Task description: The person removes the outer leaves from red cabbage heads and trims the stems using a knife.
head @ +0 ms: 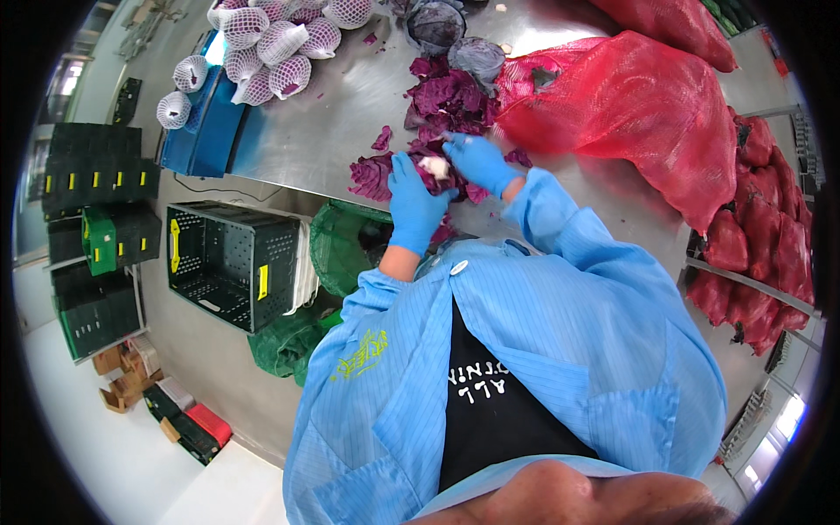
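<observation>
A red cabbage (425,156) with a pale cut stem facing up lies between my gloved hands on the steel table. My left hand (417,205) grips its near left side, fingers and thumb spread around it. At its right side is my right hand (482,161), fingertips bent over the leaves; whether they pinch a leaf is hidden. Loose purple leaves (371,177) lie left of the cabbage. Just beyond it spreads a heap of torn leaves (453,98). Whole cabbages with dull outer leaves (436,27) stand behind that heap.
Cabbages in white foam nets (282,42) are piled at the far left, near a blue metal machine (207,125). Red mesh sacks (630,118) cover the table's right side. Beside the near edge (295,186) stand a black crate (230,262) and a green mesh bag (338,249).
</observation>
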The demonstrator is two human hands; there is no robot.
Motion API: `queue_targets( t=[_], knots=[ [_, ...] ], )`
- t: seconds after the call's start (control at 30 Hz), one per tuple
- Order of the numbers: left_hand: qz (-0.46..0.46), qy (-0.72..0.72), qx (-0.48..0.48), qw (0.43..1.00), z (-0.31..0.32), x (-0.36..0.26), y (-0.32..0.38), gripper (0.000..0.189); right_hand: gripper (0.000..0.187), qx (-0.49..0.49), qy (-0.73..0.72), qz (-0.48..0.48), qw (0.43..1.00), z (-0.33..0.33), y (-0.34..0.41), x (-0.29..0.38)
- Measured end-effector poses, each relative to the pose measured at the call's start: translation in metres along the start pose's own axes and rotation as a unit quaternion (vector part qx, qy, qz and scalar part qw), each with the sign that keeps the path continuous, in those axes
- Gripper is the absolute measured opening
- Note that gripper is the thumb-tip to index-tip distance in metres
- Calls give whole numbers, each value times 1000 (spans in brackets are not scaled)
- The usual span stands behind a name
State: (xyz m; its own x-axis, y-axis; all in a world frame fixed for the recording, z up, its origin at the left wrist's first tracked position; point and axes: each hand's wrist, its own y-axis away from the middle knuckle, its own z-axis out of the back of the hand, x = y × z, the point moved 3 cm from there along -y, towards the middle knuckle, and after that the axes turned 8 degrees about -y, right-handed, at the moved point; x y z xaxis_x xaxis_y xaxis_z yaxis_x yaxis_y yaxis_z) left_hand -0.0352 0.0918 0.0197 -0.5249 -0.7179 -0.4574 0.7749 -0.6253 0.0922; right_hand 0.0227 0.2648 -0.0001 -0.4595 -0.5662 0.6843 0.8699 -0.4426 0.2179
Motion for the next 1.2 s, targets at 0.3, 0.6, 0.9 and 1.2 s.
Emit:
queue_targets(
  t=[0.3,0.6,0.9,1.2],
  knots=[
    [-60,49,-16,997,-2,24,22,134,68,-38,-180,-57,981,-26,-34,-44],
    [-45,176,-79,980,-8,59,38,134,44,-82,-95,-87,988,-37,-74,-81],
    [-24,213,-53,975,0,67,26,129,62,-58,-185,56,979,-3,4,12],
    [26,213,-34,976,3,61,14,132,73,-59,-197,26,978,-50,44,0]
  ],
)
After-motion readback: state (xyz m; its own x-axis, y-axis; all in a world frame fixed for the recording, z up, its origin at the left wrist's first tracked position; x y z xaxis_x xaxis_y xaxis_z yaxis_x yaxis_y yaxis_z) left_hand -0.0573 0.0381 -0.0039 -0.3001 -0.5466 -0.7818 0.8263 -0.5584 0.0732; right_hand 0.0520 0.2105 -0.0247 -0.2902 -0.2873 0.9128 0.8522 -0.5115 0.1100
